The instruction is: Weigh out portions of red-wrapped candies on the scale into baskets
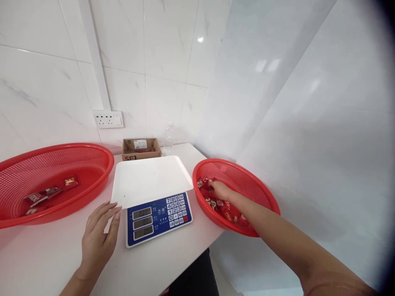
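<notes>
With right hand point(221, 191) among red packets point(227, 211) in basket point(254, 185), fingers hidden: can't tell if clamped | left hand point(100, 230) near scale tray point(151, 176), fingers apart | pinch lightly

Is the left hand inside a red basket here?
No, the left hand is at the near corner of the white tray, while the right hand is inside a red basket.
</notes>
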Tool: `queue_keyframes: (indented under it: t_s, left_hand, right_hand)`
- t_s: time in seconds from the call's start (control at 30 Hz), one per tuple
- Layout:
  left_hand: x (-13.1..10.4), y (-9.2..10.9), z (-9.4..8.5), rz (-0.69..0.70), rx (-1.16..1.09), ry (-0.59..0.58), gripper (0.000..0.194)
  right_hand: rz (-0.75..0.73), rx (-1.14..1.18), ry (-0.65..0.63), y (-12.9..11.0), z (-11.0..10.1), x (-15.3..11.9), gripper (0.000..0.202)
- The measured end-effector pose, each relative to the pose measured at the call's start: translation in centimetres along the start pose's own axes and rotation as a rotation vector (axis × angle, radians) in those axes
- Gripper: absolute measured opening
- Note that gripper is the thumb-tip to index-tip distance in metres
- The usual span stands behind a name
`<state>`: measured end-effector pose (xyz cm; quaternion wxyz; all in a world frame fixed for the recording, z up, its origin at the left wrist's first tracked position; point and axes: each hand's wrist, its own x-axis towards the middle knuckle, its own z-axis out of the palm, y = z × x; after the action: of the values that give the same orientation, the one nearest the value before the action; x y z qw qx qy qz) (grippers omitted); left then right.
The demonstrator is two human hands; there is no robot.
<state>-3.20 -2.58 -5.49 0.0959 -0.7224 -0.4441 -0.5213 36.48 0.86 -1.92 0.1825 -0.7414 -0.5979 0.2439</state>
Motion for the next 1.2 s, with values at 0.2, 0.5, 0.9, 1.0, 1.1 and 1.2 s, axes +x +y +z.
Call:
queue_keyframes:
  t_s: [0.2, 0.5, 0.9, 1.0, 1.1, 1.2]
  left_hand:
    - [0.1, 0.2, 0.0, 0.003, -0.008, 0.019, 0.014]
    - [0.0, -0.1, -0.2, 0.018, -0.029, 0.006, 0.016]
    - [-0.4, -0.3, -0.3, -0.012, -0.038, -0.002, 0.016]
    - [-0.3, -0.2, -0.3, -0.017, -0.032, -0.003, 0.015]
    - [-0.3, -0.3, -0.4, -0.020, -0.019, -0.023, 0.015]
    - [-0.3, -0.3, -0.4, -0.017, -0.019, -0.027, 0.016]
  right_hand:
    - [0.001, 0.116, -0.027, -2.1, -5.2, 0.3, 0.025]
    - [-0.269, 0.203, -0.213, -12.6, -1.8, 1.7, 0.020]
    - [-0.352, 0.102, -0.324, -18.1, 2.5, 3.0, 0.025]
    - [-0.324, 0.081, -0.298, -18.1, 2.6, 3.1, 0.025]
    - [-0.289, 0.075, -0.232, -17.6, 2.5, 3.3, 0.031]
    - [-0.261, 0.105, -0.199, -17.3, 2.4, 3.5, 0.042]
